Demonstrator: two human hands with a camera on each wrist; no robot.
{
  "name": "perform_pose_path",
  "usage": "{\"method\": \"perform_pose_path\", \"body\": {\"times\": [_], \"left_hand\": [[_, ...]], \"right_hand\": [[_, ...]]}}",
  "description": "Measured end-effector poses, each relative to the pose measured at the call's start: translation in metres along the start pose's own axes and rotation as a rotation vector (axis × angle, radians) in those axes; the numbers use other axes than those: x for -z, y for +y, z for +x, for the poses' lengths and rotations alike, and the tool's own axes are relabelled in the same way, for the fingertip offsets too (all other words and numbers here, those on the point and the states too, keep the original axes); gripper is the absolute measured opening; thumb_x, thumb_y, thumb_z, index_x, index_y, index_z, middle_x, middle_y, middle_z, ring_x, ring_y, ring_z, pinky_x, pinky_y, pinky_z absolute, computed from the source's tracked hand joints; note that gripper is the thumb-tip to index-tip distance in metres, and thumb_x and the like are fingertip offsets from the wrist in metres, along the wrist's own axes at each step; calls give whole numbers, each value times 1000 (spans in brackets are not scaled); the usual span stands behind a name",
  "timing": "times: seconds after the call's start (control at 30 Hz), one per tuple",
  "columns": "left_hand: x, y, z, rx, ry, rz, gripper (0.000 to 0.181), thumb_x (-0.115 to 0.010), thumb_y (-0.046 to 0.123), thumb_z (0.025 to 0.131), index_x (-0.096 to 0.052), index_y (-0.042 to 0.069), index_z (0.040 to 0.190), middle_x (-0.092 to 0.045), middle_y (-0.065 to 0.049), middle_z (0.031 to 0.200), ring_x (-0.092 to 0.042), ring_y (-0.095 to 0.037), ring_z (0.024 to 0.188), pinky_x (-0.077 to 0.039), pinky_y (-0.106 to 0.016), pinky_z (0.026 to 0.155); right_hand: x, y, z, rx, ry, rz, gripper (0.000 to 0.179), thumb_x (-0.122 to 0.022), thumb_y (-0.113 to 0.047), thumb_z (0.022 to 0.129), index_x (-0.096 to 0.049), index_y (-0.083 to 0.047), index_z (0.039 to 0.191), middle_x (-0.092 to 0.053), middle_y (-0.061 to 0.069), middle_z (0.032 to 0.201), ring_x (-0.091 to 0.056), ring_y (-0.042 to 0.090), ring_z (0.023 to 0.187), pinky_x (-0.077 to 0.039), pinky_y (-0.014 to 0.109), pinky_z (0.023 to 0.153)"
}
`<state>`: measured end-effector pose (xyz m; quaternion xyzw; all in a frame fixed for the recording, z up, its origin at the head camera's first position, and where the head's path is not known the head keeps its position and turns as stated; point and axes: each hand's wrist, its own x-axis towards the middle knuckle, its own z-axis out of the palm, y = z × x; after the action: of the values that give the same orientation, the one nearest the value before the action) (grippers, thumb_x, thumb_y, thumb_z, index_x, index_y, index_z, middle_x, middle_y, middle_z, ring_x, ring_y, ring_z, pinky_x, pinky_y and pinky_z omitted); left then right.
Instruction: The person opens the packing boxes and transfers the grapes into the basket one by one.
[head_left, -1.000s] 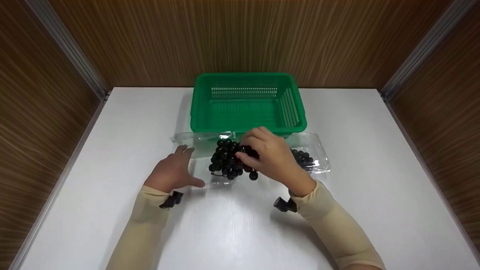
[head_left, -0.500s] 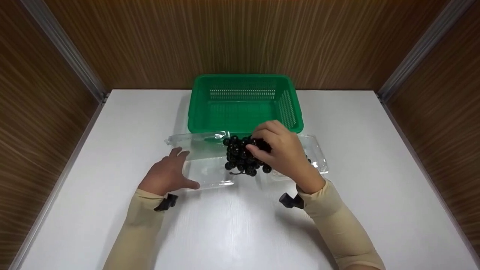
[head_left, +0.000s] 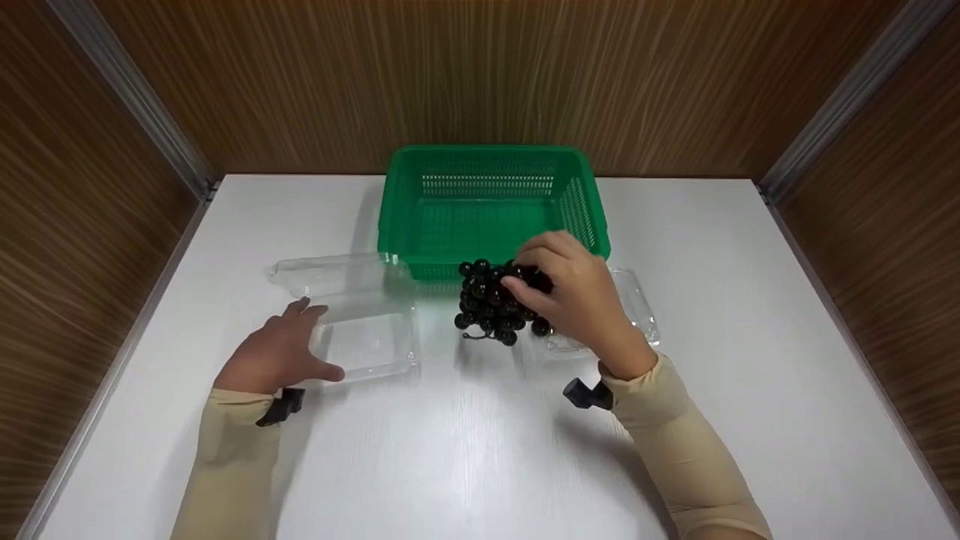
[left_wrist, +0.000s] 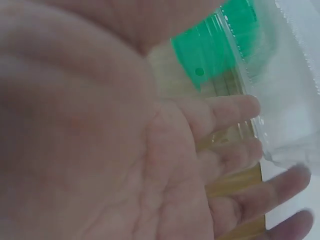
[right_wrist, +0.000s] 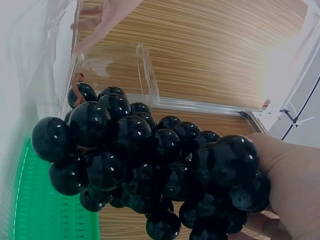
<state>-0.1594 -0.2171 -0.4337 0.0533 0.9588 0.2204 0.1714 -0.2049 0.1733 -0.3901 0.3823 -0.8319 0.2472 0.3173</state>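
In the head view my right hand [head_left: 574,289] grips a bunch of dark grapes [head_left: 487,300] by its right end, in front of the green basket. Round glossy grapes and a short brown stem fill much of the right wrist view, with the bunch [right_wrist: 135,150] hanging from my fingers. My left hand [head_left: 277,349] lies at the left side of a clear plastic clamshell box [head_left: 367,341], thumb and fingers spread along its edge. The box's lid [head_left: 337,274] stands open toward the back. Straight fingers [left_wrist: 235,107] touch the clear plastic in the left wrist view.
A green plastic basket [head_left: 491,259] with slotted walls stands at the back of the white table [head_left: 465,450]. Another clear plastic box [head_left: 637,304] is at the right, partly hidden behind my right hand. Wood-patterned panels [head_left: 480,75] enclose the table at the back and sides.
The bunch of grapes has moved right and upward in my right hand, away from the clamshell box. My left hand and that box have slid left.
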Motion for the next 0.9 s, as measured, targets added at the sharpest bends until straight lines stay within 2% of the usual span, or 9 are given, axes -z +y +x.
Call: {"method": "perform_pose_path", "body": {"times": [0.23,0.37,0.53,0.67,0.8,0.9], "left_hand": [[11,-13,3,88,-7,46,102,-75,51,87,-30,-8,157,-16,-42,160,-27,-67,138,-37,-73,104],[11,-16,5,121,18,40,101,-69,55,91,-27,-10,156,-16,-45,158,-31,-68,134,-39,-73,100],[11,-16,9,125,44,44,97,-66,53,93,-30,-13,153,-23,-47,153,-36,-68,130,-42,-74,96],[12,-12,11,126,75,54,91,-64,50,95,-33,-15,151,-29,-46,150,-38,-67,129,-42,-74,97],[14,-1,9,108,160,48,88,-63,45,96,-30,-14,153,-29,-44,152,-34,-64,134,-37,-74,102],[16,13,7,58,228,21,87,-64,41,97,-28,-12,156,-29,-41,155,-31,-61,139,-34,-73,107]], "right_hand": [[4,5,0,-42,5,-18,24,-80,-24,92,-75,-1,95,-71,9,104,-66,26,97,-59,38,82],[5,8,-1,-49,17,-17,23,-81,-23,92,-75,-1,95,-71,9,104,-66,26,98,-58,39,83],[4,9,1,-38,24,-20,23,-80,-23,92,-75,-1,96,-71,10,104,-67,26,98,-59,40,83],[4,8,2,-44,20,-26,23,-80,-23,92,-75,-1,96,-71,9,104,-67,26,99,-59,40,83],[5,8,2,-56,5,-34,24,-79,-24,93,-75,-1,96,-71,9,105,-67,25,99,-59,39,83],[6,9,2,-58,2,-35,24,-79,-24,93,-76,-1,97,-71,9,105,-67,25,100,-59,38,84]]}}
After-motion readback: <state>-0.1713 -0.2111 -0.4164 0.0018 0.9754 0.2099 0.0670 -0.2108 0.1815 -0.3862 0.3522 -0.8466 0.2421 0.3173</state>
